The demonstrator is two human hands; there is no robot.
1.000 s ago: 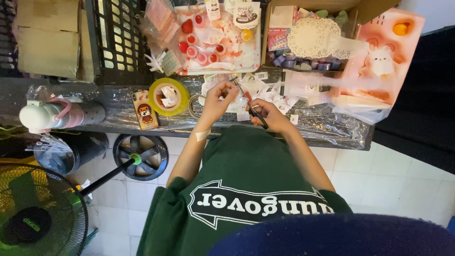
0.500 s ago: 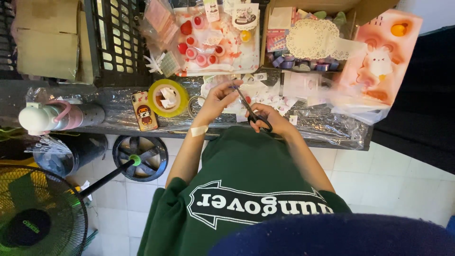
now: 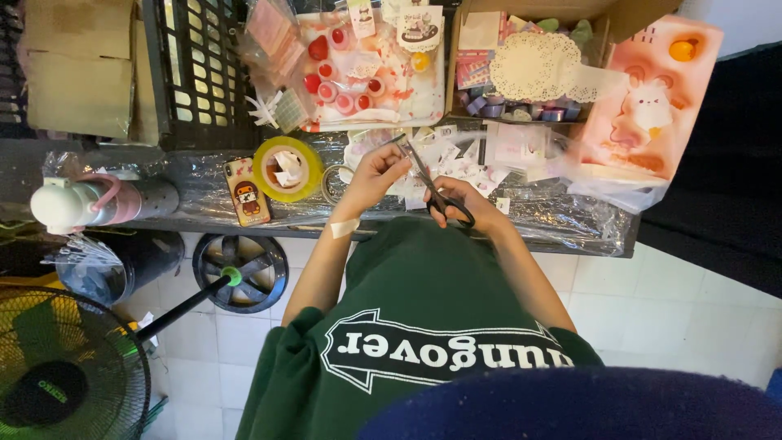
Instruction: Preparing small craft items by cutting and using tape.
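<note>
The right hand [image 3: 468,200] grips black scissors [image 3: 432,183] over the counter [image 3: 570,228], blades up against a small paper piece [image 3: 401,140] pinched by the left hand [image 3: 376,171]. Those fingertips sit close; a careless snip could nick them or spoil the piece.

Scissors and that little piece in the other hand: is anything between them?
Nothing visible. The right hand holds the scissors, whose tips reach the small paper piece pinched in the left hand.
</note>
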